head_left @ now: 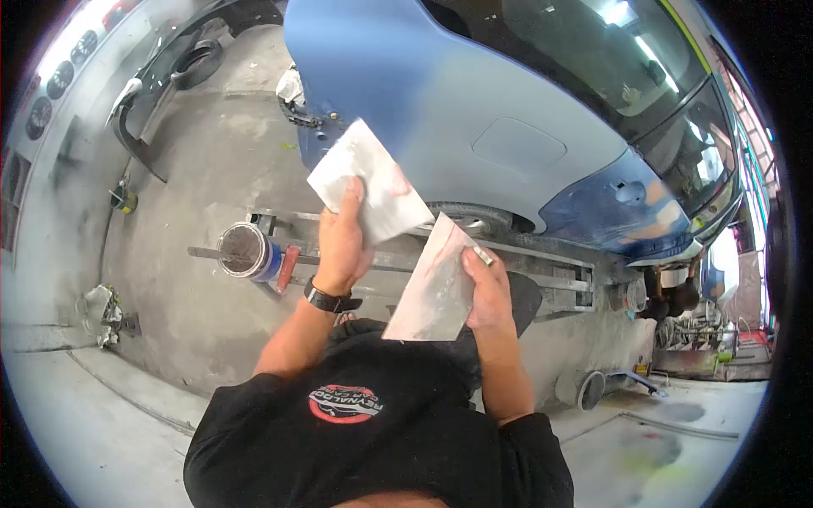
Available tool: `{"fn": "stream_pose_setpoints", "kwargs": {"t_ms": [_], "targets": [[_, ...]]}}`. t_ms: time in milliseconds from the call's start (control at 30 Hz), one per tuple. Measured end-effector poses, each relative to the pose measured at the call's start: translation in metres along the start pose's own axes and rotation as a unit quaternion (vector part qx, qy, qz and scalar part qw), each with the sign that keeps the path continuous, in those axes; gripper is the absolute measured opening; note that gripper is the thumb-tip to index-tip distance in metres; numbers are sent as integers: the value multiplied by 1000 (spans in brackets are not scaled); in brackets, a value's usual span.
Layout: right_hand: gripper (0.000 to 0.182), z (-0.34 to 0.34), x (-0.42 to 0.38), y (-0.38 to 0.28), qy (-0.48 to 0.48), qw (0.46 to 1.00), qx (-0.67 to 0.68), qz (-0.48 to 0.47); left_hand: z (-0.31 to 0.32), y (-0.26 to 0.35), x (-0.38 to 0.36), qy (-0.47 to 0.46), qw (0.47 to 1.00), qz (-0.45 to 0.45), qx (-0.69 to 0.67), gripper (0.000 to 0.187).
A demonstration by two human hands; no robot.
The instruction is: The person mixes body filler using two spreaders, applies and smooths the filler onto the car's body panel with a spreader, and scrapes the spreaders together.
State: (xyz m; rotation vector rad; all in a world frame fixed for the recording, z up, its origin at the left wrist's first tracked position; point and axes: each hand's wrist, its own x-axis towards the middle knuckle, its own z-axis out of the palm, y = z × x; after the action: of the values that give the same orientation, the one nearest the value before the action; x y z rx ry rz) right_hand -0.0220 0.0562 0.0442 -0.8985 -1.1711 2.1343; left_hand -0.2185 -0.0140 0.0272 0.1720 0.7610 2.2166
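My left hand [340, 245], with a dark watch on the wrist, grips a flat white rectangular plate [373, 190] with its thumb on top. Pale and pinkish smears mark that plate. In my right hand [491, 292] is a second flat plate [432, 292], slanted and streaked with pink and grey paste. A small pale piece [483, 256] shows at my right thumb; I cannot make out what it is. The two plates nearly meet at their near corners, in front of a blue car body [364, 68] with grey, matt patches.
A bucket [246, 251] with a stick across it stands at left, beside a metal frame [381, 262] under the car. Another person [682, 292] crouches at far right. A tyre [196, 64] lies at upper left; a round container [581, 389] is at lower right.
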Motion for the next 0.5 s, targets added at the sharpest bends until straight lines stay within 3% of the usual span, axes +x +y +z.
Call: {"fn": "stream_pose_setpoints", "kwargs": {"t_ms": [133, 233, 300, 367, 433, 500], "targets": [[30, -25, 39, 4, 59, 997, 21, 40, -5, -9, -16, -44, 994, -87, 44, 32], [28, -55, 58, -21, 138, 988, -52, -49, -16, -17, -22, -61, 988, -125, 73, 29], [27, -58, 53, -36, 156, 955, -172, -185, -20, -19, -21, -49, 988, -121, 87, 28], [28, -36, 29, -44, 103, 882, -364, -280, -21, -19, -16, -24, 991, -92, 94, 26], [30, -10, 5, -37, 32, 755, -537, -375, -19, -25, -16, -27, 993, -33, 113, 26], [34, 13, -6, -27, -66, 832, -473, -281, -18, -28, -16, -23, 991, -8, 132, 26]]}}
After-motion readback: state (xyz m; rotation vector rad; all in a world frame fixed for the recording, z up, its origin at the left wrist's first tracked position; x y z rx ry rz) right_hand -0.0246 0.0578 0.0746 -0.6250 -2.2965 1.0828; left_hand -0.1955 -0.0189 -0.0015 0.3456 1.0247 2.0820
